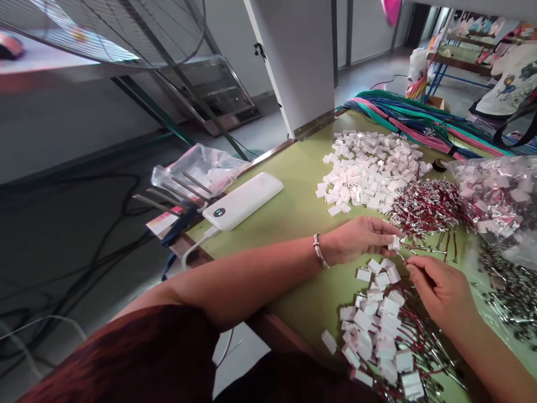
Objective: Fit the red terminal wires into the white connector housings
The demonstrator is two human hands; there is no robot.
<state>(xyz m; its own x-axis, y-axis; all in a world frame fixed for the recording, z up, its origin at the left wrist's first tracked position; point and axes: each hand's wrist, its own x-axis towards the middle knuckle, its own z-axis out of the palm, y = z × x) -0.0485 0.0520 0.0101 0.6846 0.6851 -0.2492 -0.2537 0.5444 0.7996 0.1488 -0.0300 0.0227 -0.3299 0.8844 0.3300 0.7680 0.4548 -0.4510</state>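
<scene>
Left fingers [382,236] pinch a white connector [394,243].

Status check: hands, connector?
Left hand pinches white connector. Right hand pinches wire, tip at connector. Wired connectors heaped just below.

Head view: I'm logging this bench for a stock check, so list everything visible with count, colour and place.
green table top: one, green, under everything
loose white plastic housings: many, white, heap at far centre
red wires with metal terminals: many, red and silver, tangle right of centre
white housings fitted with red wires: many, white and red, near pile
clear plastic bag of parts: one, clear, right edge
white rectangular power bank: one, white, left edge
long coloured cable bundle: one, green, pink, blue, far end
silver bracelet: one, silver, left wrist
left hand: pinches one small white plastic housing
right hand: fingertips beside that housing, grip unclear
</scene>
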